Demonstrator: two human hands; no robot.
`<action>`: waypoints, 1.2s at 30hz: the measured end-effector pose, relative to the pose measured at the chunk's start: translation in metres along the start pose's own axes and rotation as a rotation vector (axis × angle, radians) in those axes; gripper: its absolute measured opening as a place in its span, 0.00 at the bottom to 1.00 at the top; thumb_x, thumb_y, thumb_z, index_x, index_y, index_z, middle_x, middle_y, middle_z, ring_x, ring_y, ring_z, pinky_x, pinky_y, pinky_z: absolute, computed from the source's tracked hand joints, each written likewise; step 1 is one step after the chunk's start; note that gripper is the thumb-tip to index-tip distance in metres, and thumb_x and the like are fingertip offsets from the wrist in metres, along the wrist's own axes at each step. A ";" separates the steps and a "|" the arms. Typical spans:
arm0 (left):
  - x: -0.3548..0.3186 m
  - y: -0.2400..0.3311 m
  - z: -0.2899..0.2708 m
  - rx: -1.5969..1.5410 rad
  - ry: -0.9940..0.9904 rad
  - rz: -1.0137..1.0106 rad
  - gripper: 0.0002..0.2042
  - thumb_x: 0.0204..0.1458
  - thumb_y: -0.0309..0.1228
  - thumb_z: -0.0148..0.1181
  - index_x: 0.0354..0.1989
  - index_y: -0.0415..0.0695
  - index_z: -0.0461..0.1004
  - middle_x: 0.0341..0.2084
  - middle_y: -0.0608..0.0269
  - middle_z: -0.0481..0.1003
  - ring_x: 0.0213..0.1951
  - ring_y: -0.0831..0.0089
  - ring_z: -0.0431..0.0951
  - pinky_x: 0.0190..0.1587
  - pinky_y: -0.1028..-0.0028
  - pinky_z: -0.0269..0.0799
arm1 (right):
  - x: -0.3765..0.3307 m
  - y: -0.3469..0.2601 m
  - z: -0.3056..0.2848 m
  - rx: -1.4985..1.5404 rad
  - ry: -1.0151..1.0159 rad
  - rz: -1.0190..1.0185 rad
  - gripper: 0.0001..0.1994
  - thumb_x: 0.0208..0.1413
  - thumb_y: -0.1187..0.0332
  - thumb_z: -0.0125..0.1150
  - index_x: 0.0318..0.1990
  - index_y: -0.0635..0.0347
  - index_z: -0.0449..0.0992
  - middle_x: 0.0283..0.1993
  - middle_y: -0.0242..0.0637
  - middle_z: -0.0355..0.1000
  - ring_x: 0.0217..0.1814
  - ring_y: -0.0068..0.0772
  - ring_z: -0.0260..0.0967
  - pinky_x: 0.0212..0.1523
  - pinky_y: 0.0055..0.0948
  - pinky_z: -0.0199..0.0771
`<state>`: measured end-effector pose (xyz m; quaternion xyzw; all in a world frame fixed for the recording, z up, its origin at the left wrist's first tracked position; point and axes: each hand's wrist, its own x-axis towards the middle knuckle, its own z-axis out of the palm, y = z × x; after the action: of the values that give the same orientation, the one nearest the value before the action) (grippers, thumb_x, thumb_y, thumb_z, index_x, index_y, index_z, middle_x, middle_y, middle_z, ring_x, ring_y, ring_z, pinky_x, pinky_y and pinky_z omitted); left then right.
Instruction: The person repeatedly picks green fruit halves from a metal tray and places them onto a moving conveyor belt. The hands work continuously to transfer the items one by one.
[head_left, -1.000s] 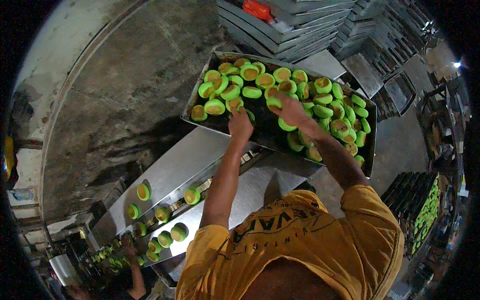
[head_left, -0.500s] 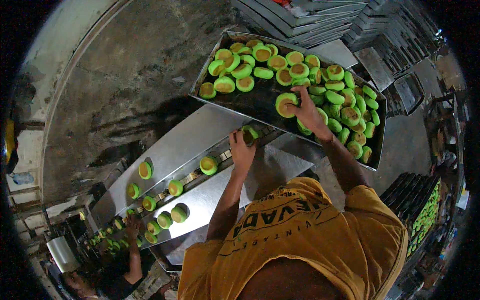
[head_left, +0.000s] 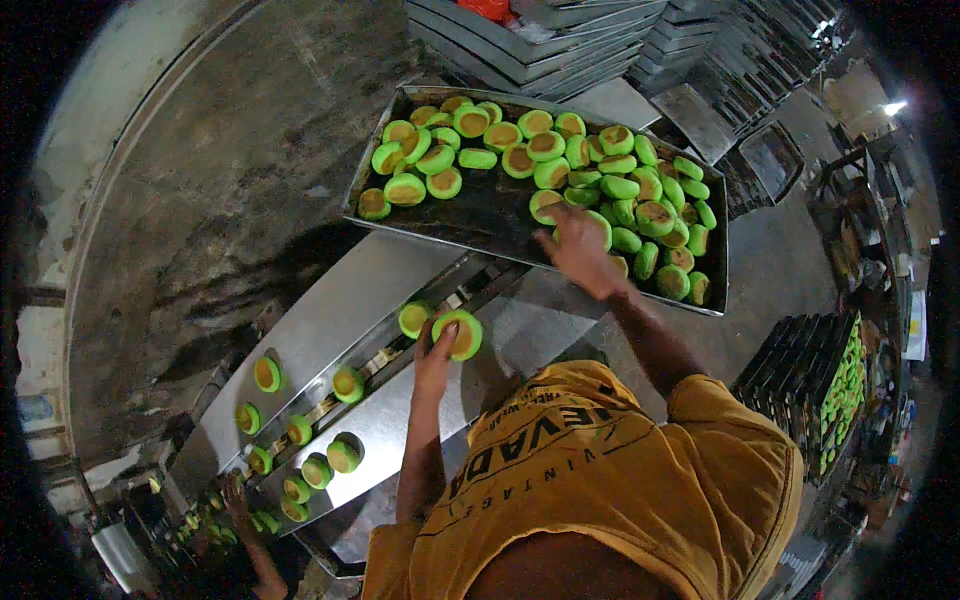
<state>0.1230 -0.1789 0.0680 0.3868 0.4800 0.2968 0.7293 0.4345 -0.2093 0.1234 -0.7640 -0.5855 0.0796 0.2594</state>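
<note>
My left hand [head_left: 433, 362] holds a round green bun [head_left: 463, 336] with a browned flat face, thumb across it, above the metal conveyor table. Just left of it another green bun [head_left: 415, 319] sits on the conveyor's slatted chain [head_left: 380, 358]. Over the dark rectangular tray [head_left: 470, 226], my right hand [head_left: 582, 250] is slightly blurred, its thumb and fingers apart. A green bun [head_left: 546, 206] lies in the tray at its fingertips, and another [head_left: 600, 229] is partly hidden behind the hand. Many more buns fill the tray's right side and far left.
Several green buns rest along the conveyor and its metal side plates [head_left: 330, 310]. At lower left a co-worker's hand [head_left: 236, 500] reaches among buns there. Stacked trays [head_left: 560, 55] stand behind the full tray; another stack holding buns [head_left: 800, 385] is at right.
My left hand has lifted a bun off the conveyor and turned its browned face up. My right hand has let go of its bun in the tray. The whole view has shifted.
</note>
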 end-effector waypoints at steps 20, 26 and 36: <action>0.066 -0.015 -0.011 1.344 0.366 0.213 0.35 0.44 0.41 0.71 0.61 0.47 0.66 0.59 0.43 0.65 0.61 0.42 0.64 0.60 0.51 0.66 | 0.006 0.064 -0.008 -0.240 -0.391 0.333 0.28 0.56 0.48 0.59 0.56 0.59 0.66 0.42 0.55 0.77 0.47 0.62 0.74 0.45 0.52 0.73; 0.007 0.003 -0.029 1.368 -0.109 0.475 0.34 0.41 0.35 0.70 0.62 0.53 0.68 0.62 0.49 0.63 0.63 0.44 0.60 0.63 0.51 0.62 | -0.010 0.076 0.023 0.111 -0.201 0.159 0.33 0.50 0.52 0.66 0.59 0.63 0.65 0.50 0.52 0.73 0.53 0.61 0.70 0.53 0.50 0.70; 0.063 -0.003 0.018 1.147 0.100 0.368 0.28 0.43 0.36 0.70 0.54 0.40 0.70 0.55 0.47 0.67 0.56 0.44 0.66 0.59 0.53 0.65 | 0.009 0.039 0.031 0.327 -0.093 0.095 0.25 0.49 0.66 0.70 0.52 0.64 0.67 0.48 0.48 0.70 0.51 0.47 0.70 0.53 0.37 0.68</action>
<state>0.1631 -0.1345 0.0403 0.7807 0.5223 0.1298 0.3177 0.4570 -0.1984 0.0792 -0.7340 -0.5391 0.2212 0.3488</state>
